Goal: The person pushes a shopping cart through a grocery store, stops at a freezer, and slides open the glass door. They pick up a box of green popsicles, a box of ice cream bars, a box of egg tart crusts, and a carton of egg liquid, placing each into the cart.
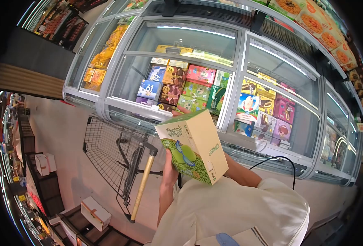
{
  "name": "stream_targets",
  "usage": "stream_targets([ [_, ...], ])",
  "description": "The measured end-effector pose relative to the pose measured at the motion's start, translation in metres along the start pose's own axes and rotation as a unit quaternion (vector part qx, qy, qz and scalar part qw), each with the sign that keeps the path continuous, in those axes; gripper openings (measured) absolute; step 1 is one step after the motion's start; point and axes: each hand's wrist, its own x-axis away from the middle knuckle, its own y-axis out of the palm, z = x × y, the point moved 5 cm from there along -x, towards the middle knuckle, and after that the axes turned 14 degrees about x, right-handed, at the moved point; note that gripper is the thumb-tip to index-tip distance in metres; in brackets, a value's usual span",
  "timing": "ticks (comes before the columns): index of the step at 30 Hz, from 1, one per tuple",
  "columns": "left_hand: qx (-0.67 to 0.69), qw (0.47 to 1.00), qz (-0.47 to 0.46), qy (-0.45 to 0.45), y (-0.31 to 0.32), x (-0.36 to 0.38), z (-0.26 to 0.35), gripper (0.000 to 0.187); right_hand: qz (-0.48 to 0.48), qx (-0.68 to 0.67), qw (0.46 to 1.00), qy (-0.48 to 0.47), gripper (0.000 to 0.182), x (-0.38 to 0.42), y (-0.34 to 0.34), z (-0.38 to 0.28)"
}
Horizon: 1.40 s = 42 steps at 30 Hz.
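Observation:
A green-and-cream cardboard box [196, 149] is tilted in front of my chest, its picture side showing a round green cartoon figure. My left hand [170, 167] grips its lower left side. My right forearm passes behind the box, and fingers of my right hand [184, 110] show just past its far top edge; the rest of that hand is hidden. Beyond the box stands a glass-topped freezer [120, 95] with stacked boxes inside. Among these are green boxes [193, 96], a pink box [200, 75], brown boxes [175, 75] and a blue-and-white box [149, 89].
A wire shopping cart [107, 145] with a yellowish handle [142, 184] stands on my left. Further freezer sections run to the right, holding more boxes [247, 107]. White cartons [95, 213] sit on dark shelving at lower left. A black cable [290, 160] loops beside my right arm.

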Motion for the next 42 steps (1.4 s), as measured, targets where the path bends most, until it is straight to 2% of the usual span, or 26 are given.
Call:
stream_targets([
  [1, -0.022, 1.0, 0.004, 0.001, 0.003, 0.001, 0.001, 0.066, 0.007, 0.002, 1.0, -0.006, 0.054, -0.001, -0.001, -0.003],
  [8, 0.063, 0.995, 0.05, 0.055, 0.008, 0.001, 0.003, 0.066, 0.044, 0.023, 0.998, -0.044, 0.054, 0.001, -0.005, -0.022],
  [13, 0.069, 0.991, 0.079, 0.078, -0.015, 0.002, 0.008, 0.065, 0.003, 0.09, 0.992, -0.092, 0.05, 0.009, -0.014, -0.044],
  [14, 0.065, 0.992, 0.074, 0.081, -0.018, 0.002, 0.011, 0.065, -0.089, -0.102, 0.991, 0.005, 0.047, -0.002, -0.017, -0.035],
  [17, 0.054, 0.992, 0.071, 0.088, -0.023, 0.003, 0.016, 0.064, -0.068, -0.079, 0.993, 0.051, 0.046, 0.001, -0.015, -0.038],
  [25, 0.042, 0.984, 0.093, 0.149, -0.024, 0.003, 0.023, 0.058, -0.044, 0.08, 0.993, -0.072, 0.048, -0.001, -0.009, -0.047],
  [29, 0.016, 0.977, 0.105, 0.187, -0.028, 0.005, 0.033, 0.053, -0.008, 0.184, 0.969, -0.162, 0.051, 0.006, 0.001, -0.06],
  [32, 0.034, 0.971, 0.112, 0.209, -0.021, 0.009, 0.044, 0.052, -0.033, 0.224, 0.957, -0.183, 0.051, 0.007, 0.011, -0.062],
  [34, 0.061, 0.966, 0.11, 0.225, -0.031, 0.01, 0.048, 0.052, -0.003, 0.271, 0.94, -0.207, 0.051, 0.014, 0.028, -0.068],
  [36, 0.078, 0.959, 0.148, 0.227, -0.045, 0.015, 0.051, 0.053, 0.001, 0.311, 0.926, -0.213, 0.053, 0.013, 0.045, -0.063],
  [39, 0.148, 0.941, 0.153, 0.263, -0.058, 0.032, 0.07, 0.054, -0.012, 0.412, 0.896, -0.169, 0.062, 0.005, 0.074, -0.05],
  [42, 0.144, 0.931, 0.161, 0.293, -0.096, 0.052, 0.089, 0.064, -0.072, 0.463, 0.869, -0.16, 0.057, 0.003, 0.143, -0.042],
])
